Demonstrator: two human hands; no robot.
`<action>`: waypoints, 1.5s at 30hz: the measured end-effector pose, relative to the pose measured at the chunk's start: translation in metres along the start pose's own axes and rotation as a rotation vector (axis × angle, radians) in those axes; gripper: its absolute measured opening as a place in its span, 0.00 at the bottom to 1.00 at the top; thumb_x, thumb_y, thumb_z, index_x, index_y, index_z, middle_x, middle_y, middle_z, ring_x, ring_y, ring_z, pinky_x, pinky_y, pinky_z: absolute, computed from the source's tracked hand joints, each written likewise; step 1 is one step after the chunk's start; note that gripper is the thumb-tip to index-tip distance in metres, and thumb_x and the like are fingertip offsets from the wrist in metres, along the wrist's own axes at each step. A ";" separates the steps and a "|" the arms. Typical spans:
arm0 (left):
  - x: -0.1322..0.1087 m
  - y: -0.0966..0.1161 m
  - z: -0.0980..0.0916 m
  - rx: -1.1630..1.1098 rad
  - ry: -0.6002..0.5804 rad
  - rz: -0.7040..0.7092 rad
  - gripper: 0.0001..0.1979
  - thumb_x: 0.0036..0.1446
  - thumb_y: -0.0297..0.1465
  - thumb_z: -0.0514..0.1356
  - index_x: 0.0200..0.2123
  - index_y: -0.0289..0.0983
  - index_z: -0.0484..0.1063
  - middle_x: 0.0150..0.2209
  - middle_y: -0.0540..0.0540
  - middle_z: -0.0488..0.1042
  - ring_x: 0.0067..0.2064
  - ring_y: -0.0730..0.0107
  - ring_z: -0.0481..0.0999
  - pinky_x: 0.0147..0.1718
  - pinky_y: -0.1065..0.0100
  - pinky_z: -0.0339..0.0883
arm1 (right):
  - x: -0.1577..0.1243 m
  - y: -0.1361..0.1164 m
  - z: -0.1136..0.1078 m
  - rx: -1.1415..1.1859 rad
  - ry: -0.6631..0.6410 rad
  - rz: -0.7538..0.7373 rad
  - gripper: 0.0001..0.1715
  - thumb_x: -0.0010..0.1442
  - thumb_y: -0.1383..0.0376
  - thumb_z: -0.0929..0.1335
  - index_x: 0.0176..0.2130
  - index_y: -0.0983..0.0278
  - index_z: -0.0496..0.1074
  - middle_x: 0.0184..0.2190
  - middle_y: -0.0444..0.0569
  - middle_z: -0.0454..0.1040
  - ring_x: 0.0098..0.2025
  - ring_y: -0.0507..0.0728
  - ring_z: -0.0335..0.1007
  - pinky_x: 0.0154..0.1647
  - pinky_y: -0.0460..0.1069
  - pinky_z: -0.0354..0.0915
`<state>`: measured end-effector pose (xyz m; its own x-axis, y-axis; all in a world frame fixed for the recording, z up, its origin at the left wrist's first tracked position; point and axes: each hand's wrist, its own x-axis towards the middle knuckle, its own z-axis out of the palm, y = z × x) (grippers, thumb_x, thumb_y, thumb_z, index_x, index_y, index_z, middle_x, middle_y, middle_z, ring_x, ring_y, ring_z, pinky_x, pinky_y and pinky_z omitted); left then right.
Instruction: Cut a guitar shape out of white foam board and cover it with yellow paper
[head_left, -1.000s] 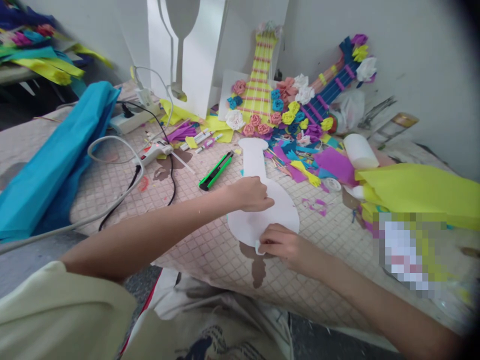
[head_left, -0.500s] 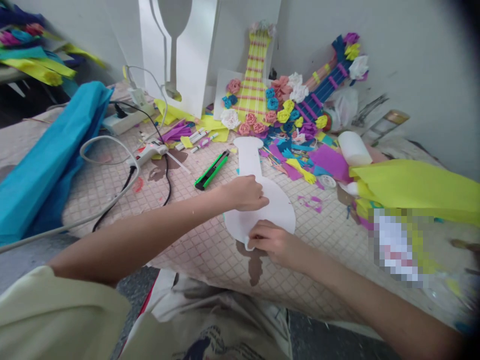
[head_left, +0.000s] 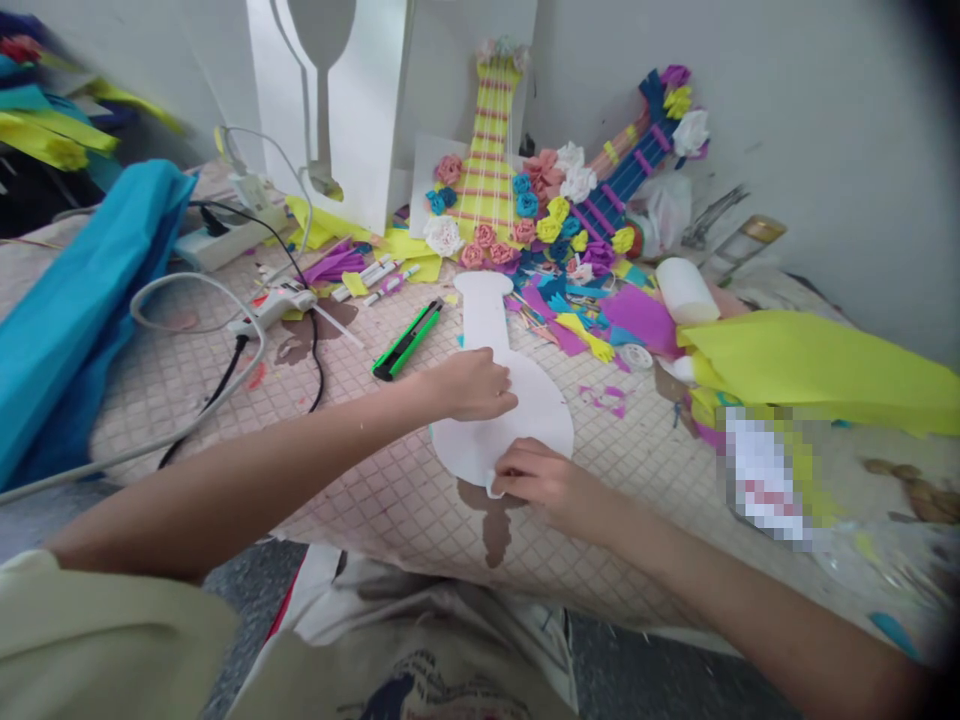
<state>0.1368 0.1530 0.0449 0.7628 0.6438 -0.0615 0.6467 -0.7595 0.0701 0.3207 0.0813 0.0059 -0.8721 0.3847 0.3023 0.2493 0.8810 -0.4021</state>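
Observation:
A white guitar-shaped cutout (head_left: 541, 400) lies flat on the table, its neck pointing away from me. My left hand (head_left: 480, 385) rests on its upper body in a closed fist; whatever is inside the fingers, if anything, is hidden. At the cutout's near edge, the fingers of my right hand (head_left: 544, 482) are pinched on a small white piece (head_left: 494, 484), which looks like a curled strip or flap. Whether that piece is joined to the cutout I cannot tell. A green utility knife (head_left: 409, 340) lies left of the neck.
Two flower-decorated paper guitars, one yellow (head_left: 487, 150) and one blue (head_left: 622, 180), lean at the back. Power cords and a power strip (head_left: 274, 305) lie left, near blue paper (head_left: 90, 310). Paper scraps, a white roll (head_left: 686, 290) and yellow paper (head_left: 810, 365) lie right.
The whole view has shifted slightly, so things appear a little farther left. Both hands keep nearly the same place on the cutout.

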 end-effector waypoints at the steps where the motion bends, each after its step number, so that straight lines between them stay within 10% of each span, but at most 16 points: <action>1: 0.000 0.000 0.000 -0.002 -0.001 0.000 0.15 0.59 0.29 0.49 0.36 0.32 0.75 0.37 0.38 0.77 0.40 0.60 0.71 0.36 0.63 0.61 | -0.004 0.000 -0.001 -0.001 0.005 0.024 0.17 0.57 0.81 0.59 0.33 0.67 0.72 0.31 0.51 0.71 0.37 0.55 0.64 0.39 0.50 0.65; 11: 0.000 -0.003 -0.001 -0.031 0.015 0.003 0.14 0.58 0.31 0.50 0.37 0.33 0.75 0.35 0.39 0.77 0.39 0.60 0.71 0.37 0.63 0.61 | -0.028 -0.010 -0.027 -0.062 -0.003 0.123 0.22 0.54 0.83 0.57 0.38 0.66 0.71 0.34 0.51 0.71 0.39 0.55 0.63 0.38 0.51 0.66; 27: -0.005 -0.003 0.004 -0.078 0.042 -0.038 0.18 0.58 0.31 0.49 0.45 0.32 0.72 0.40 0.39 0.76 0.44 0.58 0.70 0.39 0.63 0.63 | -0.036 -0.023 -0.003 -0.184 0.140 0.141 0.13 0.61 0.76 0.60 0.40 0.69 0.72 0.34 0.54 0.73 0.38 0.56 0.66 0.39 0.53 0.67; 36: -0.012 0.008 0.012 -0.127 0.072 -0.072 0.20 0.58 0.32 0.48 0.49 0.28 0.69 0.53 0.35 0.69 0.52 0.54 0.67 0.46 0.59 0.63 | -0.026 -0.056 -0.010 1.003 0.764 0.989 0.09 0.48 0.58 0.74 0.31 0.59 0.78 0.26 0.46 0.76 0.27 0.51 0.69 0.30 0.47 0.66; 45: -0.027 0.037 -0.013 -0.679 0.209 -0.160 0.17 0.61 0.32 0.48 0.47 0.33 0.72 0.49 0.41 0.74 0.50 0.60 0.71 0.49 0.62 0.63 | -0.017 -0.052 -0.008 1.320 0.899 0.978 0.10 0.46 0.60 0.75 0.32 0.61 0.78 0.23 0.45 0.75 0.25 0.50 0.67 0.28 0.46 0.63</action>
<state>0.1405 0.1087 0.0620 0.5994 0.7979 0.0646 0.5568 -0.4736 0.6825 0.3263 0.0308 0.0286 -0.0770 0.9544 -0.2885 -0.3683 -0.2961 -0.8813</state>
